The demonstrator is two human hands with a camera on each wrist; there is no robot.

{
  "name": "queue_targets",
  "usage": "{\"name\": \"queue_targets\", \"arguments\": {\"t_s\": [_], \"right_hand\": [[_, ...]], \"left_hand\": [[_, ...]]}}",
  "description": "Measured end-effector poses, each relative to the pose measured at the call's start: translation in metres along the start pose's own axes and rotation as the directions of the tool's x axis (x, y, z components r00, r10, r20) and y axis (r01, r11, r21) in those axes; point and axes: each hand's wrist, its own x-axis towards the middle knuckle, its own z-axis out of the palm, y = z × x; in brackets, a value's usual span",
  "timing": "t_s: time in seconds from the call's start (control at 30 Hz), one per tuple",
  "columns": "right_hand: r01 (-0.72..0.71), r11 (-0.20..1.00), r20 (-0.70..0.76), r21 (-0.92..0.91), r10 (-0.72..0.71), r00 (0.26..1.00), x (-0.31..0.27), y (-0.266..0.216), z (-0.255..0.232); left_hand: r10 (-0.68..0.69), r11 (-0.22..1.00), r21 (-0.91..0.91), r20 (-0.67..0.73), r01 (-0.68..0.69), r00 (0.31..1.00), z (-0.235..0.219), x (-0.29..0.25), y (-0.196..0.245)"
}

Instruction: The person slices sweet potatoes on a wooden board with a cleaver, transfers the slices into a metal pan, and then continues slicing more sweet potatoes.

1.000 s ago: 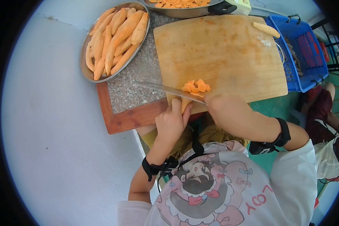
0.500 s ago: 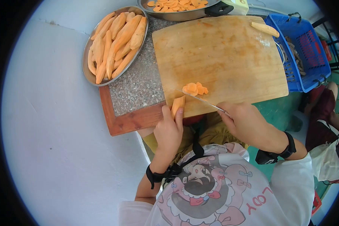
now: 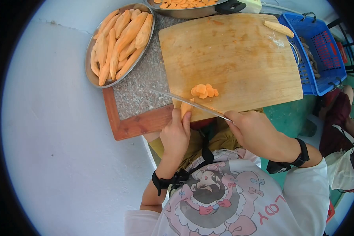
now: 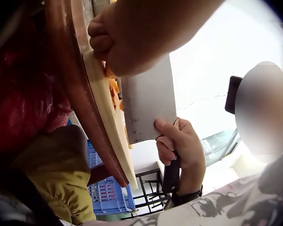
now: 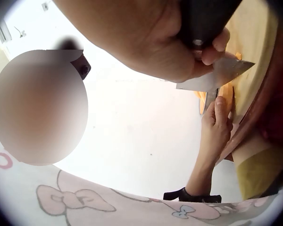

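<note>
Most of the cutting board (image 3: 240, 51) lies bare at upper centre; the tray (image 3: 91, 76) upper left and blue basket (image 3: 322, 47) upper right flank it.

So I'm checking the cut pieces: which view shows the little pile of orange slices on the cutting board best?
The head view: the pile of slices lies in full sight on the cutting board, just beyond the knife. The left wrist view shows only an orange sliver past the board's edge, beside the blade; the right wrist view shows a little orange behind the blade.
</note>
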Motion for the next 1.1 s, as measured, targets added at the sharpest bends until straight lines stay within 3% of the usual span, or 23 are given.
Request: {"name": "queue_targets", "arguments": {"t_s": [0.3, 0.63, 0.83, 0.93, 1.1], "right_hand": [[-0.035, 0.996, 0.141, -0.077, 0.045, 0.989, 0.029, -0.004, 0.003], [-0.08, 0.997, 0.055, 0.013, 0.079, 0.995, 0.005, -0.015, -0.011], [-0.008, 1.0, 0.022, -0.019, 0.008, 1.0, 0.002, -0.013, -0.006], [-0.034, 0.999, 0.061, -0.021, 0.035, 0.998, 0.007, -0.012, -0.005], [-0.041, 0.995, 0.166, -0.092, 0.056, 0.985, 0.028, -0.015, 0.002]], "left_hand": [[0.047, 0.995, 0.088, -0.005, -0.046, 0.999, -0.001, 0.0, -0.001], [0.057, 0.995, 0.087, -0.033, -0.054, 0.998, 0.0, 0.0, 0.0], [0.058, 0.994, 0.095, -0.002, -0.057, 0.998, -0.001, 0.001, -0.002], [0.038, 0.999, 0.015, 0.036, -0.039, 0.999, -0.004, 0.002, -0.002], [0.107, 0.993, 0.053, -0.003, -0.107, 0.994, -0.001, 0.003, -0.006]]}}
